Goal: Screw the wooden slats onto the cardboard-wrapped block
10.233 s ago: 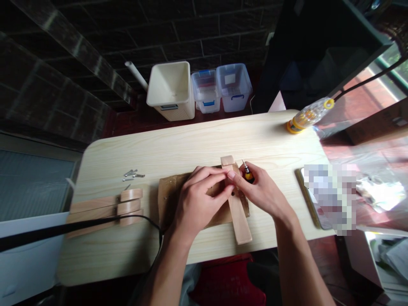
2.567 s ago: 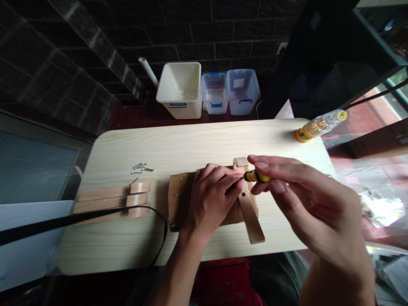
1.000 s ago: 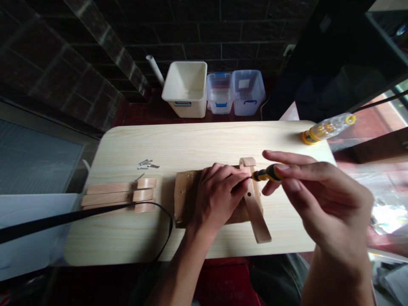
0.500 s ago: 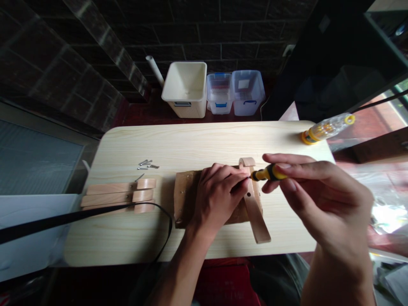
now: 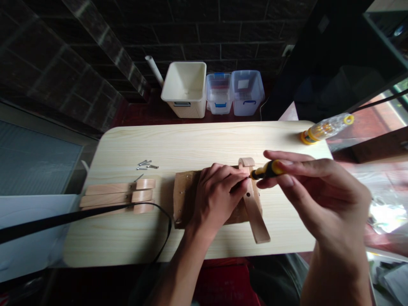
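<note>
My right hand (image 5: 321,191) grips a yellow-and-black screwdriver (image 5: 266,171), its tip pointing left at a wooden strip with a curled end (image 5: 255,216). That strip lies across the right part of a brown cardboard piece (image 5: 185,195), and a dark hole shows in it. My left hand (image 5: 218,191) rests over the cardboard, thumb and index finger drawn together at the screwdriver's tip beside the strip. What those fingers pinch is too small and hidden to make out.
Several similar curled wooden pieces (image 5: 110,198) lie at the left, with loose screws (image 5: 147,164) behind them. A black strap (image 5: 79,216) crosses the table's left part. A clear yellow-based container (image 5: 325,129) lies at the back right. Plastic bins (image 5: 188,102) stand beyond the table.
My right hand's fingers have shifted slightly on the screwdriver, and its handle has turned a little. The left hand, strip and cardboard keep their places.
</note>
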`<state>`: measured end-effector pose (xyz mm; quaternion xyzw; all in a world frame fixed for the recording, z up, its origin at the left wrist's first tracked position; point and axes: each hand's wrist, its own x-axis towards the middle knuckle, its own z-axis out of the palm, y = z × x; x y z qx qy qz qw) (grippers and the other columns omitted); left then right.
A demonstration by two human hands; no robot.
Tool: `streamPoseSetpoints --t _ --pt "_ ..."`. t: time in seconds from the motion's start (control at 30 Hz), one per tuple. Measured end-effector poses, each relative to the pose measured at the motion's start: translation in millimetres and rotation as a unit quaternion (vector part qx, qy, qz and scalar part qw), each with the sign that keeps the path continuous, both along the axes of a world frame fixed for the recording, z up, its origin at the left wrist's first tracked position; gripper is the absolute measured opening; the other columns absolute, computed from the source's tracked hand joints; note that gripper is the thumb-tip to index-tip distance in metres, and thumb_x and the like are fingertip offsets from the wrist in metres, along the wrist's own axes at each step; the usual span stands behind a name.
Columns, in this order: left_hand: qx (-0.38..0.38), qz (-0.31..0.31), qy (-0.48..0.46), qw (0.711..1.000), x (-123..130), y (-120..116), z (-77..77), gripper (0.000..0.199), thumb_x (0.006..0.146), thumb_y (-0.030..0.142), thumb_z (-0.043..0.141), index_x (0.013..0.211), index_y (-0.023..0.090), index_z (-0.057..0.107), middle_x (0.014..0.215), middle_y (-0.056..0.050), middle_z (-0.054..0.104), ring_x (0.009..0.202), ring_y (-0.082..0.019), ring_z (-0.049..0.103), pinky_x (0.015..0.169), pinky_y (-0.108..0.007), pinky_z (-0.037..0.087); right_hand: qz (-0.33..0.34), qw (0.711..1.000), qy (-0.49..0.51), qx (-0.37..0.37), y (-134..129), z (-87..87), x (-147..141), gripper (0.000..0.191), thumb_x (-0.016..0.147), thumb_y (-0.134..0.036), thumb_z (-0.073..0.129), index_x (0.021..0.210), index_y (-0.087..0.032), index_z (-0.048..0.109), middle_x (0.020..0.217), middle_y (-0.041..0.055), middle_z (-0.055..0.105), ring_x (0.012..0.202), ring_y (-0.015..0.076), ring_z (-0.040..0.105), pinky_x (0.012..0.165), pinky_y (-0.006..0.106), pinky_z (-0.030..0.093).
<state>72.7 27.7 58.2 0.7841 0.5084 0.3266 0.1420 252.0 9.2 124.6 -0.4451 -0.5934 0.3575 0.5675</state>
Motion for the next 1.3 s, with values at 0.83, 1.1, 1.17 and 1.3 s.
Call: streamPoseSetpoints --t 0.83,1.1,1.17,1.3 --pt "-0.009 -0.004 0.006 1.0 -0.1 0.8 2.0 0.01 0.099 0.025 0.069 0.094 0.027 0.077 0.099 0.002 0.081 0.094 -0.019 0.068 0.086 -0.038 0.048 0.034 0.999 0.018 -0.008 0.2 1.0 -1.6 0.025 0.09 -0.009 0.078 0.109 -0.025 0.076 0.125 0.0083 0.076 0.116 0.0271 0.075 0.084 0.039 0.071" --pt "-0.008 -0.004 0.005 1.0 0.5 0.9 1.7 0.006 0.098 0.026 0.072 0.094 0.027 0.077 0.098 0.002 0.08 0.094 -0.02 0.067 0.085 -0.038 0.048 0.031 0.999 0.024 0.003 1.7 -1.0 -2.0 0.027 0.088 -0.007 0.08 0.107 -0.026 0.076 0.12 0.0065 0.077 0.111 0.0254 0.076 0.086 0.04 0.07" --pt "-0.009 -0.004 0.004 1.0 0.4 0.9 1.1 0.007 0.098 0.026 0.072 0.094 0.027 0.077 0.098 0.002 0.08 0.094 -0.019 0.067 0.085 -0.038 0.048 0.028 0.999 0.025 0.0 1.9 -1.0 -2.0 0.027 0.088 -0.008 0.08 0.107 -0.026 0.075 0.121 0.0071 0.076 0.113 0.0258 0.075 0.085 0.04 0.07" --pt "-0.014 -0.005 -0.003 1.0 0.1 0.9 0.0 0.005 0.097 0.027 0.073 0.096 0.027 0.077 0.099 0.002 0.08 0.095 -0.02 0.067 0.087 -0.038 0.048 0.015 0.999 0.033 -0.007 0.8 -2.5 -3.8 0.023 0.091 -0.01 0.077 0.108 -0.025 0.075 0.12 0.008 0.077 0.117 0.028 0.075 0.088 0.043 0.07"
